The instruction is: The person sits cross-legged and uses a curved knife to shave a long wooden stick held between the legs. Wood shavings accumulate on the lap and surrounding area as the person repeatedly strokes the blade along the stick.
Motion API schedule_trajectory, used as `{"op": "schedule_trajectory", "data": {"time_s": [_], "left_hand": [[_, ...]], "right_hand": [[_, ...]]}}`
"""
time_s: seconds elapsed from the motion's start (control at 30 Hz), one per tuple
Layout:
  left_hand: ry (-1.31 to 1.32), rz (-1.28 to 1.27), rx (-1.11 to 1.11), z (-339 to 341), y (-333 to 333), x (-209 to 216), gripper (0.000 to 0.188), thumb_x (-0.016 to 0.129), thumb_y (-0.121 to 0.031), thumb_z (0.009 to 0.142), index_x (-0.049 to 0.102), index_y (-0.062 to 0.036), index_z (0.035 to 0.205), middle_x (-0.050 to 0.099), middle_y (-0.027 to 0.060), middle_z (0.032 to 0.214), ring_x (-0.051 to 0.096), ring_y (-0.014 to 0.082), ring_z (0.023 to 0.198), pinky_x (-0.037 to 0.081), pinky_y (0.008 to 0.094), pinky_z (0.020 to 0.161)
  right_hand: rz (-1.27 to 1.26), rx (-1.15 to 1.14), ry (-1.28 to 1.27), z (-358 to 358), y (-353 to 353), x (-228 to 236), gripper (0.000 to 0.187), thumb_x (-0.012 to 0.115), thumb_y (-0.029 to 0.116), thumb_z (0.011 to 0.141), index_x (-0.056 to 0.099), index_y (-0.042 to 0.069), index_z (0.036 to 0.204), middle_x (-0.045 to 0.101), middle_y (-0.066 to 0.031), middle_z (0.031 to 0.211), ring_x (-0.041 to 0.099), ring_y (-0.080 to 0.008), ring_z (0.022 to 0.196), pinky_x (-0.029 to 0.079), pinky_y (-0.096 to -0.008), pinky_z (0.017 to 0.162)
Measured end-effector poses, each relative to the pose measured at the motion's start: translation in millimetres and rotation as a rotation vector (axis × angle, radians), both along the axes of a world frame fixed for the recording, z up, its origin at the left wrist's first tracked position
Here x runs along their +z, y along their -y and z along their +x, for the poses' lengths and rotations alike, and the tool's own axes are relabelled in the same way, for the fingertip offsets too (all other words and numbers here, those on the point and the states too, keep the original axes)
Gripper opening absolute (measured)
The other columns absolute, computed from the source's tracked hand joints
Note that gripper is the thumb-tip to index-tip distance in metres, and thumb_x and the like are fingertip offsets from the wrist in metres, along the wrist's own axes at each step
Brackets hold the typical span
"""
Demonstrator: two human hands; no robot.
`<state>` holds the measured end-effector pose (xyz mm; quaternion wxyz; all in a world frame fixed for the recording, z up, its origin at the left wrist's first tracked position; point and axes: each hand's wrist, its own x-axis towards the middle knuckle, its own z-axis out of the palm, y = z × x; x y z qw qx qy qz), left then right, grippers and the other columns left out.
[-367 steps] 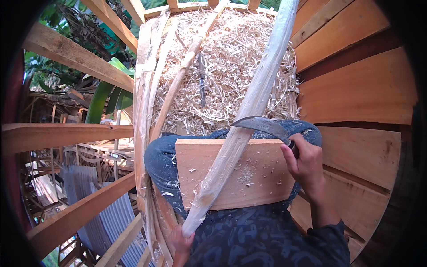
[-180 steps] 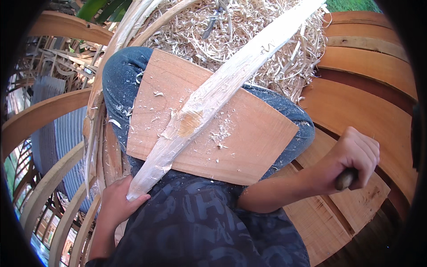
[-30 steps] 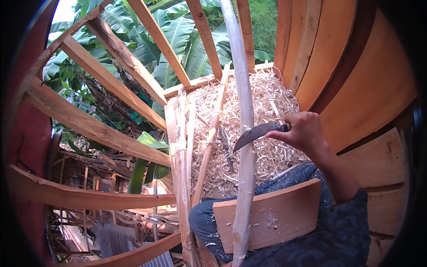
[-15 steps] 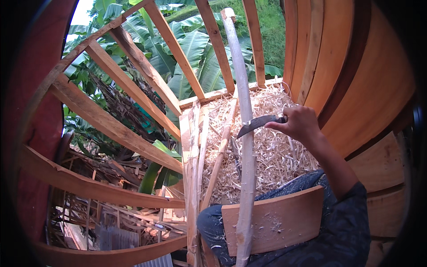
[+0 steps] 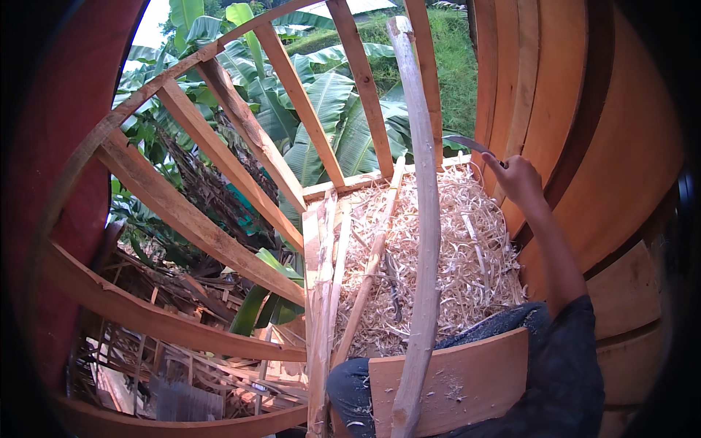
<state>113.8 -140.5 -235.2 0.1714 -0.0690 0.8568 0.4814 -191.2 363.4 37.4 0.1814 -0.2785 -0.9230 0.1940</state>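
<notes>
My right hand (image 5: 517, 179) is closed around the handle of a curved knife (image 5: 467, 143), raised to the right of the pole and apart from it. A long pale pole (image 5: 423, 190), stripped of bark, stands tilted in front of me. It crosses a flat wooden board (image 5: 475, 372) that lies over my lap, with a few wood crumbs on it. The pole's lower end runs down to the bottom edge of the picture. My left hand is out of sight.
Curly wood shavings (image 5: 467, 241) are heaped on the floor ahead. Thin wooden strips (image 5: 321, 314) lean beside my left knee. An open slatted railing (image 5: 299, 102) runs along the left and front, with banana plants beyond. A plank wall (image 5: 562, 124) rises close on the right.
The knife has left the pole's surface; my right hand has moved up and to the right with it. In the picture, the pole's upper end sits farther right.
</notes>
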Motion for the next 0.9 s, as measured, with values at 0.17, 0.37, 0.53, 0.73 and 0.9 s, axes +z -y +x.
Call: {"op": "schedule_trajectory", "data": {"time_s": [0.17,0.37,0.53,0.73,0.9], "left_hand": [[0.042,0.045,-0.039,3.1,-23.9,-4.3,0.054,0.071,-0.052,0.071,0.064,-0.0005,0.087,0.063,0.0103,0.068,0.061,0.0185,0.063,0.047,0.034,0.056],[0.004,0.035,0.025,36.2,-20.4,0.3,0.055,0.072,-0.052,0.071,0.064,-0.0003,0.088,0.063,0.0097,0.068,0.061,0.0173,0.063,0.047,0.0336,0.057],[-0.068,0.1,0.049,113.3,-3.3,-3.6,0.055,0.072,-0.052,0.071,0.065,-0.0002,0.089,0.064,0.0093,0.068,0.061,0.0163,0.063,0.047,0.0333,0.057],[-0.07,-0.204,0.036,103.4,-33.6,70.1,0.062,0.069,-0.06,0.069,0.049,-0.0018,0.066,0.051,0.0183,0.055,0.056,0.0371,0.054,0.04,0.0423,0.047],[-0.084,-0.384,0.021,91.3,-48.5,102.9,0.058,0.07,-0.058,0.068,0.055,-0.0023,0.069,0.054,0.0179,0.057,0.058,0.0379,0.057,0.045,0.0426,0.051]], "right_hand": [[-0.17,0.038,-0.037,54.9,-21.2,-48.2,0.07,0.049,0.063,0.085,0.053,0.001,0.053,0.049,-0.0084,0.046,0.051,-0.0207,0.043,0.039,-0.0371,0.049],[-0.719,0.189,-0.185,127.2,-8.1,-99.8,0.059,0.052,0.048,0.091,0.045,0.004,0.051,0.042,-0.0002,0.043,0.042,-0.0083,0.039,0.03,-0.0273,0.039],[-0.911,0.148,-0.255,174.6,-0.3,-103.2,0.056,0.05,0.048,0.092,0.043,0.007,0.053,0.041,0.0002,0.044,0.04,-0.0058,0.037,0.029,-0.0224,0.035],[-0.894,0.14,-0.21,201.5,7.2,-106.7,0.051,0.048,0.044,0.094,0.039,0.008,0.058,0.037,0.0034,0.047,0.035,-0.0035,0.037,0.023,-0.0199,0.034],[-0.912,0.209,-0.156,219.8,18.0,-117.3,0.052,0.046,0.045,0.095,0.037,0.009,0.057,0.034,0.0043,0.047,0.032,-0.0034,0.038,0.021,-0.0203,0.035]]}}
